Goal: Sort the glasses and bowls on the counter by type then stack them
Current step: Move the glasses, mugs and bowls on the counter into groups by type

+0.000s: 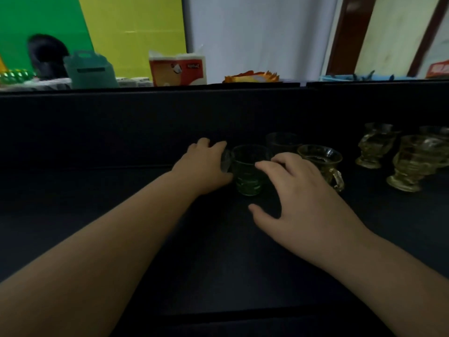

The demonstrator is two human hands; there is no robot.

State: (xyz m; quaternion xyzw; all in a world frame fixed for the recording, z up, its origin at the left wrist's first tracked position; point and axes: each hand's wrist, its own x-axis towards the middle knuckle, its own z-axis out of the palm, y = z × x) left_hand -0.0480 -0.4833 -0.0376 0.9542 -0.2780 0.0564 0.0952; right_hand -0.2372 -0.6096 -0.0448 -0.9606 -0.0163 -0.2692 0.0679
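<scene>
A green glass [247, 176] stands upright on the dark counter [121, 190] at the centre. My left hand [204, 166] is just left of it, with its fingers curled around a small clear glass [225, 162] that is mostly hidden. My right hand [291, 190] hovers to the right of the green glass with its fingers spread; the fingertips reach the rim and the thumb points left below it. Behind this hand stands an amber cup with a handle [323, 161]. A dark glass [281, 142] stands farther back.
Three amber footed glasses [410, 164] [374, 144] [437, 135] stand at the far right. A dark raised wall [170, 113] closes off the back of the counter. Beyond it are a tissue pack [177, 69], a teal box [90, 69] and snack packets [252, 76].
</scene>
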